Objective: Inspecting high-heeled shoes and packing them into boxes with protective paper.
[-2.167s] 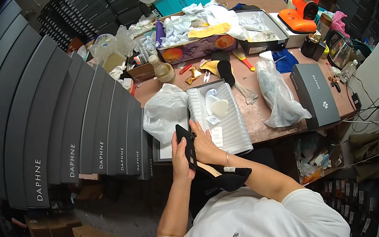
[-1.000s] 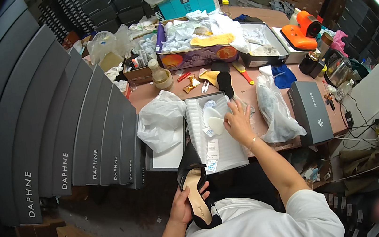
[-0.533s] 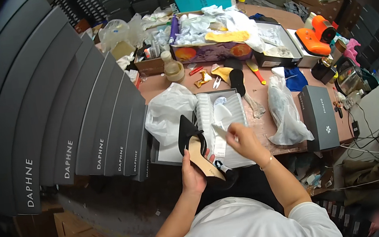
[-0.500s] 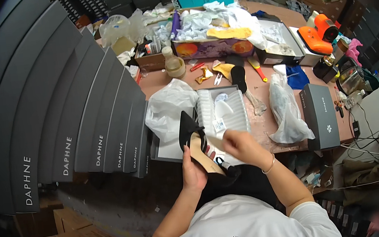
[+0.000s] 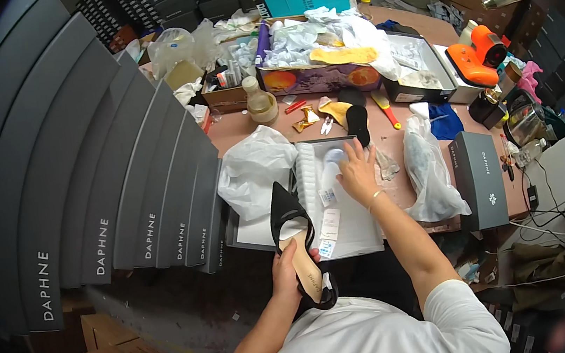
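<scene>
Black shoe (image 5: 305,265) is sitting gripped in the left hand (image 5: 285,273), thumb on top, at the open box's (image 5: 360,230) near side. Right hand (image 5: 358,173) is hovering far right, fingers spread, near a white pad (image 5: 331,164). Apparently padding the shoe; next move is likely calling for pinching that pad.

1 L hand (image 5: 285,275), 1 R hand (image 5: 359,177), 1 blk shoe (image 5: 285,206), 1 org gadget (image 5: 473,63), 1 bracelet (image 5: 374,198).

The open box (image 5: 358,232) lies between the boxes (image 5: 91,200) at left and the plastic bag (image 5: 429,176).
</scene>
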The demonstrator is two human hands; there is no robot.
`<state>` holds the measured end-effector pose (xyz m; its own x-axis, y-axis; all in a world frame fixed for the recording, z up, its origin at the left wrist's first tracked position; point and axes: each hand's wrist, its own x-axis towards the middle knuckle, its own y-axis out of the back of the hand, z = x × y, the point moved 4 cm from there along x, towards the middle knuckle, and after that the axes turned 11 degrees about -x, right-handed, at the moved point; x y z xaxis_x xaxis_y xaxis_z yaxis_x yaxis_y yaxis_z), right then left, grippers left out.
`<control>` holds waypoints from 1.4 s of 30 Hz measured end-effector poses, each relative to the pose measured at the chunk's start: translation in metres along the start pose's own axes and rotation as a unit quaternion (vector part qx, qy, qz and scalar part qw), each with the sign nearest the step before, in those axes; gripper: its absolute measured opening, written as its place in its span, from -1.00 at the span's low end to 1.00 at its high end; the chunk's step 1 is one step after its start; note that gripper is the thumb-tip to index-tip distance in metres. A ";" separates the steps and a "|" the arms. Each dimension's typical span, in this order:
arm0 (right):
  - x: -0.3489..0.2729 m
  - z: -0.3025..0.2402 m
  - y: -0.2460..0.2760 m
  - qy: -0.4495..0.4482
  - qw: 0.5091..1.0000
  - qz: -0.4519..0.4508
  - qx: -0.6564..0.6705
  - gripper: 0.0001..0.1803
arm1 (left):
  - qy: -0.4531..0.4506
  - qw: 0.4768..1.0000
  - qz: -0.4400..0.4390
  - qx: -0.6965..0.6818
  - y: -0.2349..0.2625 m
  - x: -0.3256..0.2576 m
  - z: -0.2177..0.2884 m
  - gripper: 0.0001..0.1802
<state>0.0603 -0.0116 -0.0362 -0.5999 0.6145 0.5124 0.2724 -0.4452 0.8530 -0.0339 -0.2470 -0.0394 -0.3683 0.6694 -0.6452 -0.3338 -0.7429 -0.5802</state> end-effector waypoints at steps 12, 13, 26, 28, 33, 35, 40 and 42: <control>-0.025 -0.006 0.010 0.018 0.983 -0.128 0.132 -0.50 | 0.031 0.994 -0.032 -0.100 0.010 0.012 -0.008 -0.64; -0.020 -0.013 0.010 0.061 0.994 -0.071 0.053 -0.56 | 0.029 0.995 -0.035 -0.092 0.010 0.008 -0.006 -0.64; -0.047 -0.047 0.090 -0.001 0.616 -0.443 0.651 -0.40 | -0.097 0.984 -0.139 -0.054 -0.008 0.016 -0.011 -0.54; -0.060 -0.058 0.092 0.017 0.783 -0.341 0.520 -0.38 | -0.105 0.988 -0.108 -0.014 -0.011 0.009 -0.014 -0.66; -0.059 -0.070 0.132 0.228 0.930 -0.115 0.264 -0.41 | -0.067 0.994 -0.074 -0.051 0.008 0.016 -0.021 -0.70; -0.059 -0.070 0.130 0.272 0.925 -0.140 0.224 -0.42 | -0.035 0.994 -0.093 -0.044 0.013 0.017 -0.022 -0.70; -0.056 -0.073 0.111 0.314 0.908 -0.150 0.232 -0.56 | -0.014 0.994 -0.108 -0.022 0.002 -0.005 -0.012 -0.69; -0.055 -0.071 0.109 0.210 0.927 -0.139 0.279 -0.62 | -0.012 0.994 -0.105 -0.012 0.000 -0.007 -0.014 -0.66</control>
<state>0.0695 -0.1403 0.0214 -0.9131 0.2944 0.2819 0.3405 0.1706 0.9247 -0.0192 -0.2518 -0.0421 -0.3133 0.8098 -0.4960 -0.3844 -0.5857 -0.7135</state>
